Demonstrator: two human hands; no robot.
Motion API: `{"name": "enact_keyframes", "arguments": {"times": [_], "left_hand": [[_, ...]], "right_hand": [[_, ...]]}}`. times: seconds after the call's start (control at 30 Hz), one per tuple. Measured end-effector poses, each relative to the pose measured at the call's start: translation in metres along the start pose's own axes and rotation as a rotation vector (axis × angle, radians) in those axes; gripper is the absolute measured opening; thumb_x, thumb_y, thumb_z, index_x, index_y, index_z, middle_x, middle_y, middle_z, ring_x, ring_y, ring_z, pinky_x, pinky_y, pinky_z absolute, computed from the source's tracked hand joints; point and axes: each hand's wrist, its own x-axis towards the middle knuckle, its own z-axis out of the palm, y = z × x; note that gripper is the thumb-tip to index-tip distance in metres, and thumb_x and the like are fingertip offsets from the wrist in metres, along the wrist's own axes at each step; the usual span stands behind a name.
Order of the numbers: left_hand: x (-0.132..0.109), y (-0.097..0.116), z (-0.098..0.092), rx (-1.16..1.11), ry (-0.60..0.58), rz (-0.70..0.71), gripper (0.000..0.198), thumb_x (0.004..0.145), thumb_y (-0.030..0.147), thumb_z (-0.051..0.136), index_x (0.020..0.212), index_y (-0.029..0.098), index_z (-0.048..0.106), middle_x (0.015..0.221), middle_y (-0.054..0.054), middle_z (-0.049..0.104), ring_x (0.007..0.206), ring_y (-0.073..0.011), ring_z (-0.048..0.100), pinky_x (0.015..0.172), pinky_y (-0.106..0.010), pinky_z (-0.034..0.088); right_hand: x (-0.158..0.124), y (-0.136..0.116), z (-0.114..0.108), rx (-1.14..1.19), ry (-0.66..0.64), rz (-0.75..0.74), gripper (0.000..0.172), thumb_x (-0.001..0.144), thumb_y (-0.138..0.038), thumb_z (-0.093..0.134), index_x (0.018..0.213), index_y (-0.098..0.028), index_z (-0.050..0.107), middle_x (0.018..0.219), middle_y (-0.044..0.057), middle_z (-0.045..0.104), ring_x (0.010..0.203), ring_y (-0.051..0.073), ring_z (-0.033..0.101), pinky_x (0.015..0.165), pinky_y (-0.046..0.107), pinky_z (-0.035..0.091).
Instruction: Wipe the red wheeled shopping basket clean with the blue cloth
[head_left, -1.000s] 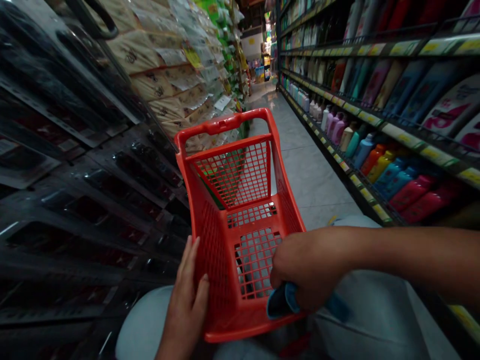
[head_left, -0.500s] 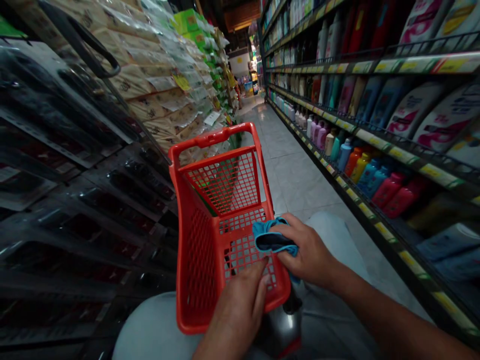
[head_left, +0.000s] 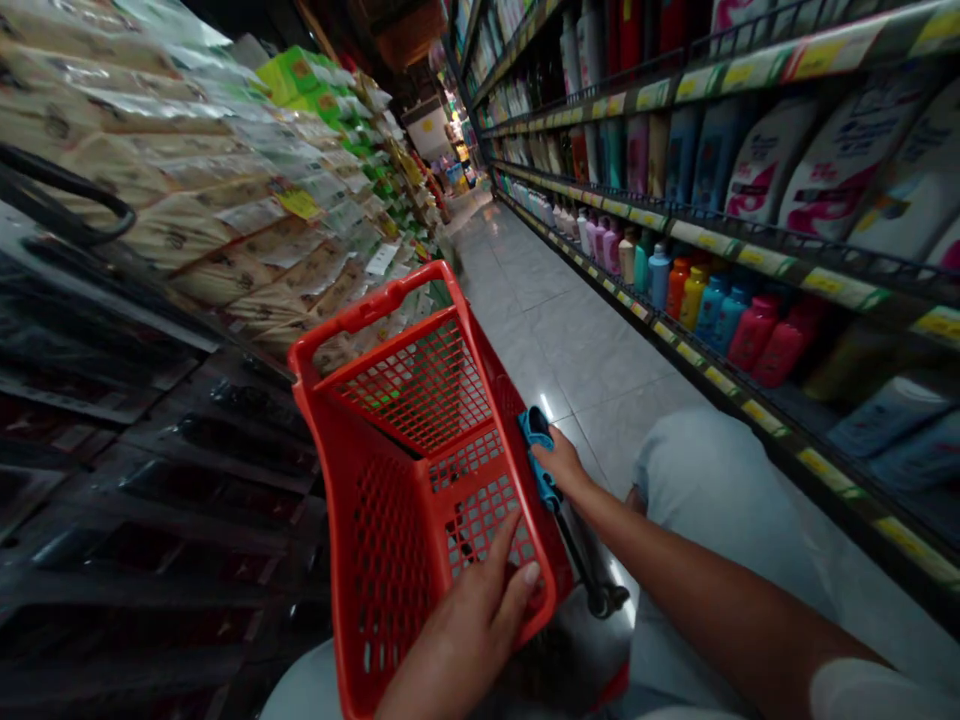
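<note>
A red plastic shopping basket [head_left: 345, 590] with grid openings stands tilted before me, between my knees. My right hand [head_left: 562, 468] has its fingers closed on a blue cloth [head_left: 546, 488], pressed to the outer face of the basket's right side. Over the near end of the basket lies my left hand [head_left: 472, 620], fingers stretched out and holding nothing. Its fingertips reach above the meshed bottom; whether the palm rests on the near rim I cannot tell. Below the cloth, a dark rod ends in a black caster-like part [head_left: 606, 600].
Shelves [head_left: 757, 260] of shampoo and other bottles line the right side. Stacked beige packs [head_left: 202, 230] and dark packaged goods [head_left: 150, 480] crowd the left. A grey tiled floor [head_left: 555, 330] runs down the aisle. My right knee [head_left: 705, 470] is beside the lower shelf.
My right hand has taken the cloth from above the basket's right rim down to its outer right side. The basket has shifted left and tilted more in view. My left hand has spread its fingers.
</note>
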Motion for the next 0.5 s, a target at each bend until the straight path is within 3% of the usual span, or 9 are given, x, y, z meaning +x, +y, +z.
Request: {"name": "enact_keyframes", "arguments": {"times": [0.07,0.13,0.2,0.27,0.33,0.5], "left_hand": [[0.021,-0.004,-0.008,-0.084,0.022,0.029,0.072,0.097,0.060,0.039,0.158,0.021,0.033,0.120,-0.011,0.074,0.106,-0.0250,0.072,0.097,-0.039,0.055],[0.046,-0.006,-0.011,-0.197,0.108,0.071,0.075,0.096,0.062,0.042,0.157,0.019,0.034,0.130,-0.012,0.070,0.115,-0.0259,0.069,0.103,-0.042,0.053],[0.069,-0.007,-0.007,-0.303,0.223,0.107,0.080,0.093,0.065,0.044,0.156,0.017,0.033,0.149,-0.014,0.057,0.137,-0.0267,0.055,0.117,-0.043,0.042],[0.084,-0.006,0.001,-0.360,0.307,0.111,0.087,0.091,0.069,0.043,0.157,0.015,0.028,0.164,-0.013,0.036,0.154,-0.0252,0.031,0.127,-0.042,0.025],[0.088,-0.004,0.009,-0.380,0.317,0.084,0.090,0.091,0.071,0.041,0.159,0.016,0.020,0.169,-0.012,0.024,0.158,-0.0233,0.019,0.129,-0.041,0.017],[0.081,-0.003,0.017,-0.541,0.291,-0.031,0.087,0.092,0.066,0.047,0.161,0.023,0.017,0.169,-0.007,0.027,0.157,-0.0239,0.024,0.129,-0.043,0.018]], "right_hand": [[-0.020,0.012,-0.004,0.015,-0.022,0.131,0.011,0.071,-0.017,0.052,0.080,-0.020,0.058,0.061,-0.002,0.059,0.053,0.018,0.058,0.053,0.029,0.049],[-0.036,0.003,-0.008,0.055,-0.038,0.161,0.015,0.073,-0.019,0.052,0.086,-0.019,0.061,0.067,0.000,0.064,0.058,0.019,0.062,0.056,0.029,0.052],[-0.046,-0.018,-0.010,0.128,-0.035,0.020,0.025,0.076,-0.022,0.055,0.099,-0.019,0.063,0.090,0.005,0.071,0.081,0.021,0.069,0.076,0.033,0.058],[-0.055,-0.036,-0.011,0.206,-0.027,-0.181,0.037,0.077,-0.023,0.058,0.113,-0.020,0.064,0.113,0.007,0.070,0.108,0.022,0.066,0.099,0.035,0.052],[-0.069,-0.037,-0.011,0.243,-0.021,-0.225,0.045,0.077,-0.022,0.058,0.122,-0.022,0.062,0.123,0.008,0.067,0.118,0.022,0.062,0.108,0.037,0.047],[-0.124,0.003,-0.016,0.151,0.062,0.242,0.045,0.081,-0.023,0.053,0.125,-0.019,0.060,0.116,0.010,0.070,0.110,0.025,0.066,0.103,0.042,0.052]]}}
